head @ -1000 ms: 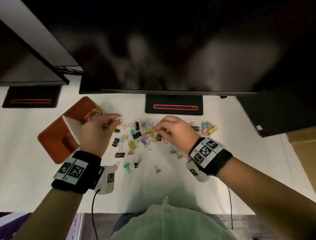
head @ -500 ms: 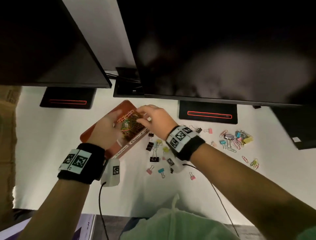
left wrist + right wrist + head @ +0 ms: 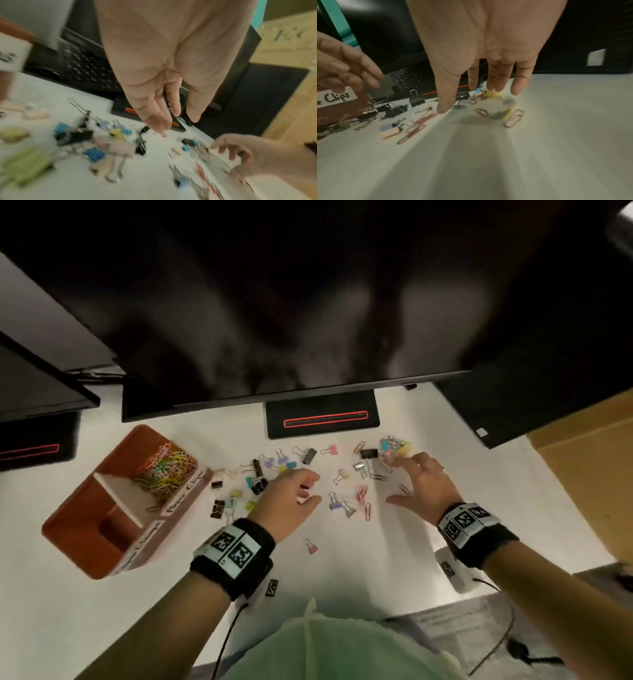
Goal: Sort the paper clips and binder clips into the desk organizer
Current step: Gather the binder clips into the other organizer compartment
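A brown desk organizer (image 3: 85, 529) stands at the left of the white desk; its far compartment holds a heap of coloured paper clips (image 3: 166, 470). Binder clips (image 3: 258, 482) and paper clips (image 3: 363, 499) lie scattered across the desk's middle. My left hand (image 3: 291, 494) hovers over the left part of the scatter, fingers relaxed and empty (image 3: 163, 119). My right hand (image 3: 421, 477) is spread above the right cluster (image 3: 394, 448), fingers straight and holding nothing (image 3: 488, 86), the thumb tip near red paper clips (image 3: 419, 121).
Large dark monitors overhang the back of the desk, with a black monitor base (image 3: 322, 419) just behind the clips. A lone pink binder clip (image 3: 311, 546) lies nearer me. A cardboard box (image 3: 589, 474) stands at the right. A label on the organizer reads "Clips" (image 3: 335, 97).
Both hands have left the organizer's paper clip compartment and moved right, back over the scattered clips. They are now empty and spread.
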Demonstrator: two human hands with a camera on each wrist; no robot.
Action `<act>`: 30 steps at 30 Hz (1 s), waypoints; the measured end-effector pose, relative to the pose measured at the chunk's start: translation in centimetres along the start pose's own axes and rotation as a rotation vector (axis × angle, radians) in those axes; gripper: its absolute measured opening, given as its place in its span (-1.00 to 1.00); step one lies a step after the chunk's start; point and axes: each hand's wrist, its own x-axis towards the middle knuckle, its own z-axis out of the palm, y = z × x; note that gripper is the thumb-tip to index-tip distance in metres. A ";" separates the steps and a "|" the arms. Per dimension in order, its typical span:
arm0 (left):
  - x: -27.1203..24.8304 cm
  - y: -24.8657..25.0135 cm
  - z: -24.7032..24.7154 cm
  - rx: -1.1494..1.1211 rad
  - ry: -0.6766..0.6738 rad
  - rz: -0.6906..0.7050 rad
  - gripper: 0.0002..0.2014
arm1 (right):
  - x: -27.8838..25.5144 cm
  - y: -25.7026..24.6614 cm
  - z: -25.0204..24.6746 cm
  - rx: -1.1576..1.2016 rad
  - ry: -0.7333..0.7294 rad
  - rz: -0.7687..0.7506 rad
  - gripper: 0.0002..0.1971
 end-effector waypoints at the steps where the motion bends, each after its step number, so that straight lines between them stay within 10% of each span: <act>1: 0.7 0.4 1.5 0.040 -0.041 -0.005 -0.67 | -0.1 0.8 0.0 0.000 -0.007 0.006 -0.23; 11: 4.8 2.6 9.4 0.420 -0.118 0.051 -0.35 | 1.3 4.3 0.2 0.158 -0.171 -0.187 -0.51; 19: 5.6 2.2 10.4 0.335 -0.074 0.088 -0.67 | 2.3 2.7 0.8 0.246 -0.214 -0.321 -0.73; 30: 5.4 1.7 9.4 0.375 -0.102 0.046 -0.67 | 2.2 4.4 0.1 -0.062 -0.291 -0.499 -0.48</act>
